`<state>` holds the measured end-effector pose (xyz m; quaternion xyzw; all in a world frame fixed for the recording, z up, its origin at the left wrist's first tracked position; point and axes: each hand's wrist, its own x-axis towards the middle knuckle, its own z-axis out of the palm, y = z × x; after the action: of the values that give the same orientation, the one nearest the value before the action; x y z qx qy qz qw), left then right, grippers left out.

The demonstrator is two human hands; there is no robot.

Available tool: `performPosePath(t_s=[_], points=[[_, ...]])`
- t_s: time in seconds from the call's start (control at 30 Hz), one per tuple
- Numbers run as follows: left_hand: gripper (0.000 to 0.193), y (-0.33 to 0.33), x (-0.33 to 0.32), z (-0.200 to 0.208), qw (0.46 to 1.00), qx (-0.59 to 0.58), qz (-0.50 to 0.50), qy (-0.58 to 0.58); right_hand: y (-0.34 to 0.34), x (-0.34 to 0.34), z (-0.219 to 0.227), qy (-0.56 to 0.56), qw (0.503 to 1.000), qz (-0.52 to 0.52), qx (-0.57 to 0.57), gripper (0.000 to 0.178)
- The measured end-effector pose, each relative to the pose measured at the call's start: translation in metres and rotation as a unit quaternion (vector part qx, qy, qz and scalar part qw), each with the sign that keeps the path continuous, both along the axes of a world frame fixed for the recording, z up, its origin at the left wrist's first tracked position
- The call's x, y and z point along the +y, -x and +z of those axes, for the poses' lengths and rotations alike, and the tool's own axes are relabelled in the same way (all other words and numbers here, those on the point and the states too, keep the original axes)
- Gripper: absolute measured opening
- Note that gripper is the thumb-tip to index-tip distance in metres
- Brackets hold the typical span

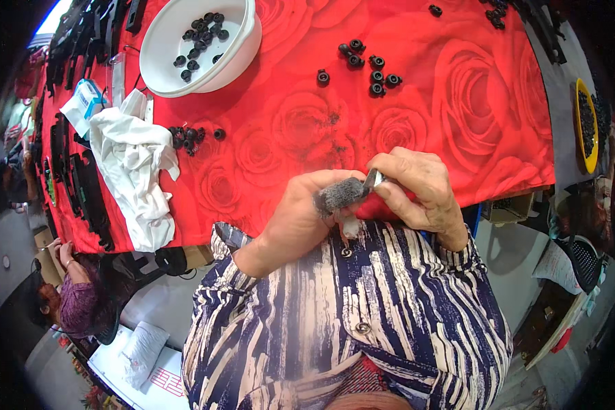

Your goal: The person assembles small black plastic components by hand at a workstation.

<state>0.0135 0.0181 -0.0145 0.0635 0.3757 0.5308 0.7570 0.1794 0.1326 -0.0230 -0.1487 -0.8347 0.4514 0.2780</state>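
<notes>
Both my hands meet close to my body, above the red tablecloth's near edge. My left hand [297, 215] is closed, with a speckled dark-grey, rough cover [342, 195] around what looks like its finger or thumb. A whitish wrapped bit [350, 226] shows just below. My right hand [417, 188] pinches a small dark piece with a pale, shiny edge [374, 181], right against the end of the grey cover. Fingers hide most of this piece, so its kind is unclear. Ahead on the cloth lie dark crumbs [336, 140] and several small round black parts [376, 76].
A white bowl [242, 51] with black parts stands at the far left. More black parts [188, 139] lie beside a white cloth [133, 171]. Long black strips [92, 198] line the left edge. A yellow-rimmed basin [590, 160] stands right. Another person [78, 294] sits lower left.
</notes>
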Motion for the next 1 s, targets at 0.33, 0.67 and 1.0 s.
performPosePath(t_s=[0.33, 0.67, 1.0], points=[[0.025, 0.007, 0.009, -0.007, 0.997, -0.069, 0.007, 0.014, 0.006, 0.002, 0.004, 0.01, 0.998, -0.034, 0.051, 0.026], [0.023, 0.007, 0.003, -0.018, 0.993, -0.117, -0.026, -0.005, 0.022, -0.006, -0.009, -0.111, 0.983, -0.044, 0.141, 0.027], [0.02, 0.01, -0.004, -0.004, 0.997, -0.022, 0.06, -0.045, 0.018, -0.01, -0.002, -0.197, 0.97, -0.056, 0.132, 0.021]])
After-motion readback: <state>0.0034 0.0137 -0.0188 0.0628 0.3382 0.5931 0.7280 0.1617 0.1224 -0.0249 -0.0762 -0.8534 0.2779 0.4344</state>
